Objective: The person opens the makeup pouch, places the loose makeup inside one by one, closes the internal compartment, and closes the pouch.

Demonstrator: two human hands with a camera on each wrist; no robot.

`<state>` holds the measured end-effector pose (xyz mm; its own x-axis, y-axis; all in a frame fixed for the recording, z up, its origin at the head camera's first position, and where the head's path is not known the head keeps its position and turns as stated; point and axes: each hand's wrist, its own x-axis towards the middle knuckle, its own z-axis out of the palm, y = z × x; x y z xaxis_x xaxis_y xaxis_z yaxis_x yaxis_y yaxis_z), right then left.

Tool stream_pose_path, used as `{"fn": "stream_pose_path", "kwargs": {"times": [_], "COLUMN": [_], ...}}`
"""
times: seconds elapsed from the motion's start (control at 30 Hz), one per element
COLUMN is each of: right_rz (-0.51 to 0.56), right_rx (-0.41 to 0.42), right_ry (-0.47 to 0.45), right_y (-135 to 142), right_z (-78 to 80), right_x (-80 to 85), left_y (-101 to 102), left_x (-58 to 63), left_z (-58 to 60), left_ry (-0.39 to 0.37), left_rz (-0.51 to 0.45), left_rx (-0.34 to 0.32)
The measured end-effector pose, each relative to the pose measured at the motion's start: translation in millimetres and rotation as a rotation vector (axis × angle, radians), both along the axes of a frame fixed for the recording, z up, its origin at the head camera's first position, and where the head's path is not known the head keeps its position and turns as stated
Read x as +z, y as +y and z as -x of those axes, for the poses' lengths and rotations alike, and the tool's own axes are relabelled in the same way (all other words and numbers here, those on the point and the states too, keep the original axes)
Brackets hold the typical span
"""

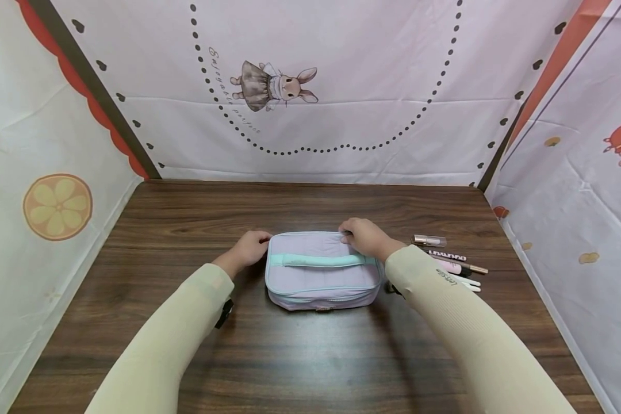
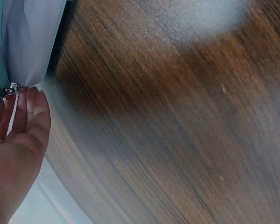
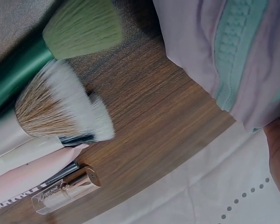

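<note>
A lilac cosmetic bag (image 1: 321, 279) with mint piping and a mint handle (image 1: 321, 261) lies closed-looking on the table, its handle side up. At its back left corner, my left hand (image 1: 250, 248) pinches a metal zipper pull (image 2: 11, 88) between thumb and fingers, as the left wrist view shows. Over the back right edge, my right hand (image 1: 368, 237) grips the bag with curled fingers, the thumb on top. Only a sliver of that hand appears in the right wrist view, at the bag's corner beyond the mint zipper (image 3: 235, 51).
Right of the bag lie makeup items: a green brush (image 3: 84, 30), a brown-and-white brush (image 3: 51, 105), a pink tube (image 3: 35, 175) and a clear lip gloss tube (image 1: 428, 240). My right forearm partly covers them. Printed cloth walls (image 1: 310, 138) enclose the wooden table (image 1: 212, 207).
</note>
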<state>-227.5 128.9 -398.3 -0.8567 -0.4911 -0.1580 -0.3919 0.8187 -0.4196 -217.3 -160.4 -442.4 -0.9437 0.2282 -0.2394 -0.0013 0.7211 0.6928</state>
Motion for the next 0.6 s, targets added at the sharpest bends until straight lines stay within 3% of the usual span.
{"fn": "stream_pose_path", "kwargs": {"times": [0.2, 0.6], "right_rz": [0.013, 0.013], "right_rx": [0.008, 0.019], "right_ry": [0.006, 0.024], "right_y": [2.1, 3.4], "right_z": [-2.0, -0.8], "right_x": [1.4, 1.0], "left_y": [2.4, -3.3], "left_x": [-2.2, -5.2], "left_z": [0.7, 3.6], "left_ry": [-0.045, 0.089], "left_rz": [-0.027, 0.039], "left_rx": [-0.003, -0.072]}}
